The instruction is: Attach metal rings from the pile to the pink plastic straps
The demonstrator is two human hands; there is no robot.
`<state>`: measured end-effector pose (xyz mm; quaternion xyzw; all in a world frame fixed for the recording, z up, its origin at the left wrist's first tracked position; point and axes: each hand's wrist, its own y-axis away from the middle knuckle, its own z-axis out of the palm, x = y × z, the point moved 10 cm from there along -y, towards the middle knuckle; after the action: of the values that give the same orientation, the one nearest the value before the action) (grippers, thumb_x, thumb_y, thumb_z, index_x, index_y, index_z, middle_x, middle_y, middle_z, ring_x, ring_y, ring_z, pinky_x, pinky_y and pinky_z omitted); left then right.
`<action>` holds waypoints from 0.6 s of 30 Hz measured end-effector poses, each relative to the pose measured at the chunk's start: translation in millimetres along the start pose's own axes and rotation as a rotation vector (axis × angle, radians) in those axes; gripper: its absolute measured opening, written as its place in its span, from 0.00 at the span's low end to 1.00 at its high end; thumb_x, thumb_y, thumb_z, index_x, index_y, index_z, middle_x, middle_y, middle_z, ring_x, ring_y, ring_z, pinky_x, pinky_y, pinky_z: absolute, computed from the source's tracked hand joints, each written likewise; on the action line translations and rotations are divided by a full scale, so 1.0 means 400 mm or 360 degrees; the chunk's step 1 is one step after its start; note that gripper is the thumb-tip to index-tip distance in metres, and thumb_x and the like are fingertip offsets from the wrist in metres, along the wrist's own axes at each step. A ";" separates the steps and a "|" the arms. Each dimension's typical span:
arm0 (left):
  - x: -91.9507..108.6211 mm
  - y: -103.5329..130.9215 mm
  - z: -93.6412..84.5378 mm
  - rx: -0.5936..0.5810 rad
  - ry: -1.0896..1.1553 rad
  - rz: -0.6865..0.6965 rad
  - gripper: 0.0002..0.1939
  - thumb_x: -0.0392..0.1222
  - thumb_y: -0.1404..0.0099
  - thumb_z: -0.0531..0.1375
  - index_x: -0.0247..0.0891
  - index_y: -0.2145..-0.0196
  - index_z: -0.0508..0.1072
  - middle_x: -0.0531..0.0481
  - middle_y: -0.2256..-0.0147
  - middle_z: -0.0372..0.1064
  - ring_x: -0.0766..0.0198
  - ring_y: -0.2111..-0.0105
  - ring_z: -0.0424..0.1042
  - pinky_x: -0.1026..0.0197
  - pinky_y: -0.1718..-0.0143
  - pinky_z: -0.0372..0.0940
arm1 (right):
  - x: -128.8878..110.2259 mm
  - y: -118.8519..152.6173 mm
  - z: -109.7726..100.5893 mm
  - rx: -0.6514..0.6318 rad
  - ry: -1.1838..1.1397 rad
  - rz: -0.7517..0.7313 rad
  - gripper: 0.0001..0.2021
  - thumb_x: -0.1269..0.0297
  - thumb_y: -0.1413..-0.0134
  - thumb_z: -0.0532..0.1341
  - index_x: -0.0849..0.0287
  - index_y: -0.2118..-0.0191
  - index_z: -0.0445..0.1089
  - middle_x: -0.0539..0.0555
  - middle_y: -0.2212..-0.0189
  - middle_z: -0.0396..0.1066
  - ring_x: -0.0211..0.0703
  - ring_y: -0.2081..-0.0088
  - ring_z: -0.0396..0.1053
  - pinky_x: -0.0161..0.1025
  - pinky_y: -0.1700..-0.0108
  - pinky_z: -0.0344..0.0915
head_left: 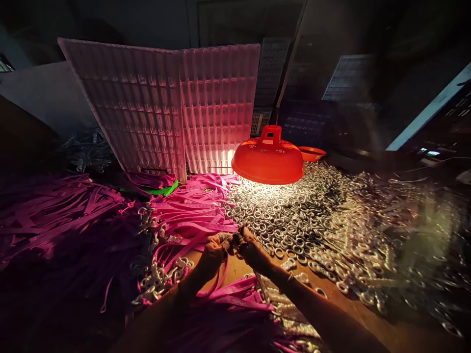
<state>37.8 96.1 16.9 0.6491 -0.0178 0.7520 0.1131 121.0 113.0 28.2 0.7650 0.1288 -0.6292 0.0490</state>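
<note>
My left hand [216, 249] and my right hand [249, 246] meet over the tabletop, fingers closed, with dark wraps on some fingertips. A narrow pink strap [223, 274] hangs below my left hand, which grips its upper end. Between the fingertips is something small, too dark to make out; my right hand pinches at it. Left of my hands lie pink straps [191, 218] with metal clasps [180, 267] at their ends. Another bundle of pink straps [239, 292] lies just below my hands. Metal rings [290, 230] are heaped to the right.
An orange-red lamp [268, 157] hangs low over the rings. Pale ribbed plastic panels [221, 98] stand upright behind. More metal pieces [353, 250] spread to the right, and a strip of brown tabletop [237, 268] shows. A dark heap of pink straps [62, 211] lies far left.
</note>
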 end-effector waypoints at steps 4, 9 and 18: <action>0.041 0.014 0.000 -0.0014 -0.0009 0.0162 0.14 0.47 0.47 0.57 0.35 0.82 0.63 0.54 0.83 0.58 0.73 0.82 0.53 0.66 0.79 0.46 | 0.002 -0.017 0.020 -0.0133 -0.0072 0.0092 0.10 0.57 0.44 0.50 0.57 0.71 0.54 0.45 0.82 0.60 0.30 0.84 0.53 0.28 0.84 0.52; 0.018 0.017 -0.018 0.0013 0.0056 -0.0159 0.15 0.51 0.49 0.57 0.35 0.79 0.65 0.55 0.85 0.60 0.74 0.87 0.52 0.66 0.85 0.44 | -0.060 -0.029 -0.003 -0.0133 0.0090 -0.0116 0.14 0.53 0.41 0.48 0.58 0.69 0.57 0.47 0.81 0.61 0.32 0.81 0.57 0.29 0.80 0.55; 0.056 0.132 0.037 -0.0497 -0.0145 -0.0548 0.17 0.52 0.48 0.61 0.33 0.78 0.72 0.58 0.85 0.53 0.75 0.85 0.46 0.65 0.83 0.40 | -0.145 0.205 0.017 -0.0549 0.0785 -0.0384 0.12 0.62 0.44 0.56 0.56 0.54 0.62 0.50 0.76 0.66 0.33 0.79 0.55 0.32 0.78 0.51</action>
<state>38.9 45.2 47.5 0.6505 -0.0280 0.6796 0.3380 125.6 24.7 76.0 0.8540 0.3313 -0.3950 0.0705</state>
